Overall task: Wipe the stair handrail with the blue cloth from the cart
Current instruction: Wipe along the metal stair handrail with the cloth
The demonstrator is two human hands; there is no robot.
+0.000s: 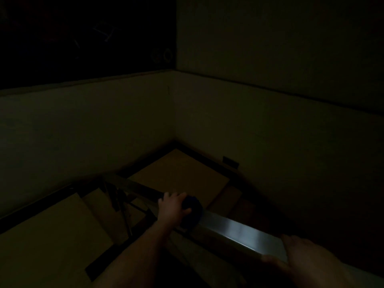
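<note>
The scene is very dark. Low in the frame's centre, the blue cloth is pressed onto the metal handrail by the left hand, whose fingers are closed over it. At lower right, the rail is gripped by the right hand. Stair steps are seen at lower left.

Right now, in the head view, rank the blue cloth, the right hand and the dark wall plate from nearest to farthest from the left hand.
1. blue cloth, under the left hand on the handrail.
2. right hand, lower right, gripping the rail.
3. dark wall plate, up by the far landing.
</note>
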